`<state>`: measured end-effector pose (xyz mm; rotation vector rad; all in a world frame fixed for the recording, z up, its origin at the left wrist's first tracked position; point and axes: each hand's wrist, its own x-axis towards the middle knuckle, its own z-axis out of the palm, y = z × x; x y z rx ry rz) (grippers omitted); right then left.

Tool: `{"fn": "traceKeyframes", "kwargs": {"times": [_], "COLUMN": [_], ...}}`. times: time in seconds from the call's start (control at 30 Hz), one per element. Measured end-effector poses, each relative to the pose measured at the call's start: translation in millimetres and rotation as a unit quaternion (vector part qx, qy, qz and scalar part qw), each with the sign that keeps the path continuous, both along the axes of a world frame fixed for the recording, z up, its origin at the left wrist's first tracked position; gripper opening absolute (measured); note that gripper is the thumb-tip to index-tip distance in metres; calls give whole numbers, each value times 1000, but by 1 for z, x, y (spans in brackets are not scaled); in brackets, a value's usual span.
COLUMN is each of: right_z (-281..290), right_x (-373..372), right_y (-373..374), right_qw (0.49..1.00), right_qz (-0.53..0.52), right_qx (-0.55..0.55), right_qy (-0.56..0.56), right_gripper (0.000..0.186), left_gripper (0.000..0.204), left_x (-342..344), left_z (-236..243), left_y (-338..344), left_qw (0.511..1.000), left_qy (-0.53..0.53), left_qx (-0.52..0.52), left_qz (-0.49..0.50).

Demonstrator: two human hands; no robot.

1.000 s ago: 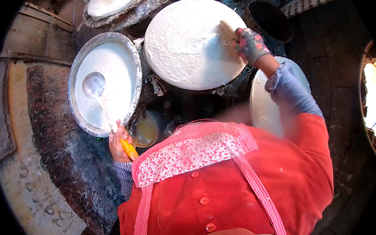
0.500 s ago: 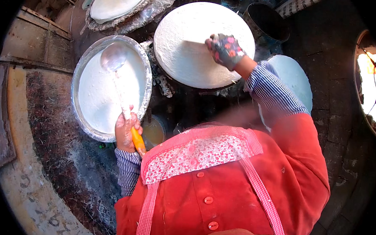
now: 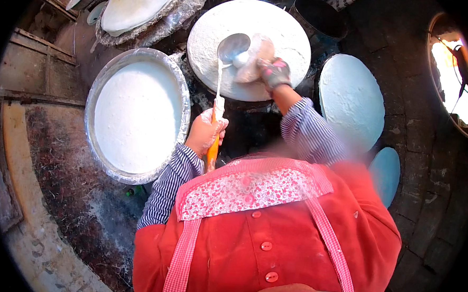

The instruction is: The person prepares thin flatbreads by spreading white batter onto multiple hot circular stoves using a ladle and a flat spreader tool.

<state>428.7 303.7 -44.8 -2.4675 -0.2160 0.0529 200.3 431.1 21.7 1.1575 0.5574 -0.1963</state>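
My left hand (image 3: 207, 130) is closed round the orange handle of a metal ladle (image 3: 234, 46). The ladle's bowl is over the left half of a large round surface (image 3: 206, 65) spread with white batter, and white liquid shows at the bowl's edge. Above that same surface, my right hand (image 3: 276, 73), in a dark flowered fingerless glove, grips a pale, rounded, motion-smeared tool (image 3: 255, 57) close beside the ladle bowl. Its exact kind is too blurred to tell. On the left stands a wide metal basin (image 3: 185, 98) of white batter (image 3: 135, 117).
A round pale sheet (image 3: 351, 102) lies to the right, with a smaller bluish disc (image 3: 386, 175) below it. A dark pot (image 3: 320, 18) stands behind. At the back left, a stack of white round sheets (image 3: 138, 6) rests on a woven mat.
The ladle has moved out of the basin, rightward over the round surface, with my left hand. My right hand has come slightly nearer, and the pale tool is now beside the ladle bowl.
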Motion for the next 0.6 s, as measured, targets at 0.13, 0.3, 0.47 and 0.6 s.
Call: {"fn": "traceKeyframes", "kwargs": {"times": [0.13,0.3,0.47,0.6], "right_z": [50,112,132,132], "right_x": [-13,-41,-88,-129], "right_y": [63,93,167,186], "right_qw": [986,858,697,606], "right_qz": [-58,240,339,296], "right_qx": [133,442,558,529], "right_qy": [80,102,296,515], "right_gripper": [33,26,25,23], "left_gripper": [27,45,40,26], "left_x": [-12,-76,-148,-195], "left_z": [22,38,28,-9], "left_y": [9,41,78,103], "left_qw": [985,884,854,926], "left_qy": [-41,-249,-280,-41], "left_qx": [-136,-371,-361,-188], "left_qz": [94,141,250,325]}}
